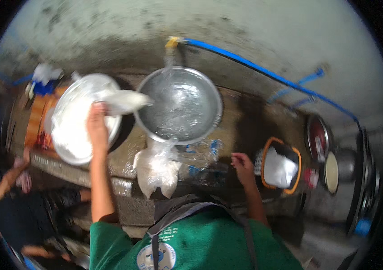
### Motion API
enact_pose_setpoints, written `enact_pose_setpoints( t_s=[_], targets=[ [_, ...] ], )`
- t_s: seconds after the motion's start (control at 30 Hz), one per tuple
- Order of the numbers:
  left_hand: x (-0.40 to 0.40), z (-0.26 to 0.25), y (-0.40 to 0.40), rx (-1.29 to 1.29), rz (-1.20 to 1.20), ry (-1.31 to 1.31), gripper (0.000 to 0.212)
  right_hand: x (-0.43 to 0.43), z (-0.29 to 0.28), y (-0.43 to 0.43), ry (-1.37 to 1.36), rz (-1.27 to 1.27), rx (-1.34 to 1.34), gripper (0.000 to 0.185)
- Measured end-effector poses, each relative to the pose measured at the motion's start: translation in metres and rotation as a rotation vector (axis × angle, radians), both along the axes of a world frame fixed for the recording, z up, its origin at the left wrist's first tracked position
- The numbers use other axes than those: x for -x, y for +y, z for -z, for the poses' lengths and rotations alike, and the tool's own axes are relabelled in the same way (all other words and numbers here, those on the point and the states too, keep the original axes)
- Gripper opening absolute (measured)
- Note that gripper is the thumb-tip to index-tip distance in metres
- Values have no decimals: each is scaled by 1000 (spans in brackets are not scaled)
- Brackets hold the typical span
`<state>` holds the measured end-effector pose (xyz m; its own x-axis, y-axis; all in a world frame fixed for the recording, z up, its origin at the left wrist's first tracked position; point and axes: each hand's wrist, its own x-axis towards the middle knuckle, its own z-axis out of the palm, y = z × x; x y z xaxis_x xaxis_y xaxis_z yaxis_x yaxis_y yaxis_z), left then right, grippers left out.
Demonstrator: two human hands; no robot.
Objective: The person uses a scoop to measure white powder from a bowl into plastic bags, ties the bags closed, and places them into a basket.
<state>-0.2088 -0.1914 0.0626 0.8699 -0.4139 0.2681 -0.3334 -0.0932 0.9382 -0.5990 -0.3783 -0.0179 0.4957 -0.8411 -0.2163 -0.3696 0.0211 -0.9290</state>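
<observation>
My left hand (97, 118) is closed on a plastic bag of whitish contents (127, 101), blurred and held over the right side of a white basin. The white basin (71, 158) holds a white mass and some clear plastic. Right of it a wide metal basin (219, 114) of water stands beneath a yellow tap (173, 42). My right hand (243, 165) hovers with slightly curled fingers and nothing visible in them, left of an orange-rimmed basket (299, 162). Filled clear plastic bags (159, 168) sit at the counter's front edge, before the metal basin.
Clear plastic with blue print (205, 158) lies on the wet counter (232, 101). White sheets (279, 168) fill the basket. Pots and bowls (331, 172) stand far right. A blue pipe (238, 59) crosses the wall. At left a person (19, 209) is close to the counter.
</observation>
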Motion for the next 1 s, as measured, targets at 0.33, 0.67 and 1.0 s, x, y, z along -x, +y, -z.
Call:
enact_pose_setpoints(
  t_s=[0.33,0.67,1.0],
  targets=[
    [-120,148,55,-1134,-205,-76,54,70,55,61,445,-420,-3,33],
    [88,131,-5,-88,-103,-366,29,116,100,32,423,-190,-15,30],
    [278,90,-5,67,316,-52,23,95,179,10,-69,-579,-343,23]
  ],
)
